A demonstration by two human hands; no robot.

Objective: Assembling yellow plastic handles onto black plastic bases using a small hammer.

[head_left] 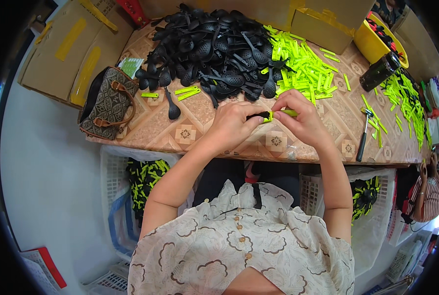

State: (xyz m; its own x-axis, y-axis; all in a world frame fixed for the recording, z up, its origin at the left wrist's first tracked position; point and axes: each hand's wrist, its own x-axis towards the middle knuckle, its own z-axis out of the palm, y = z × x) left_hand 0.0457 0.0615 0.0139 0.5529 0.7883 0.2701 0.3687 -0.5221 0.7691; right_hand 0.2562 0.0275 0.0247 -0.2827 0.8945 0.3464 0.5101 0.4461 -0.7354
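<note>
My left hand [233,123] is closed round a black kitchen utensil, most of it hidden by the palm; only a dark end [260,115] shows. My right hand [300,117] pinches a lime-green plastic handle piece [290,112]. Fingertips of both hands nearly meet above the near part of the table, where the green and black parts touch. Just beyond is a big heap of black slotted spoons and ladles [204,49], with a pile of green handle pieces [308,69] to its right. One black spoon [173,109] lies apart, left of my left hand.
A patterned handbag [109,101] and cardboard boxes [74,51] stand at the left. Rightward lie a hammer [363,135], a dark bottle [380,72] and a yellow bin [377,42]. Lined baskets [112,172] below the table edge hold green-and-black pieces. Another person [428,196] is at far right.
</note>
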